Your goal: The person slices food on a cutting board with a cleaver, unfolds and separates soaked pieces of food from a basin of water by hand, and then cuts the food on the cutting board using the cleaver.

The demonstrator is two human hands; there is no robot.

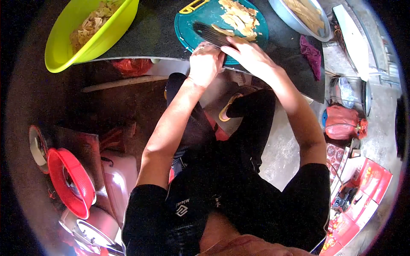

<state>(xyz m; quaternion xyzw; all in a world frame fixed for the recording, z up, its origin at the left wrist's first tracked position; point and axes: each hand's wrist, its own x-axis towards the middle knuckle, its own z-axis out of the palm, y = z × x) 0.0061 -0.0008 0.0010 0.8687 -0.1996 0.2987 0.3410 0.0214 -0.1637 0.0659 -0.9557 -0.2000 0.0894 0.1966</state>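
the person's left hand [207, 62] is closed at the handle end of a dark knife [208, 33], and the right hand [250, 54] lays its fingers at the near end of the blade, though i cannot tell if they also pinch something. the knife is above the near part of the teal cutting board [188, 33], where pale yellow slices [241, 19] lie beyond it in a loose heap. to the left stands a lime green basin [119, 27] with shredded pieces [95, 23] inside.
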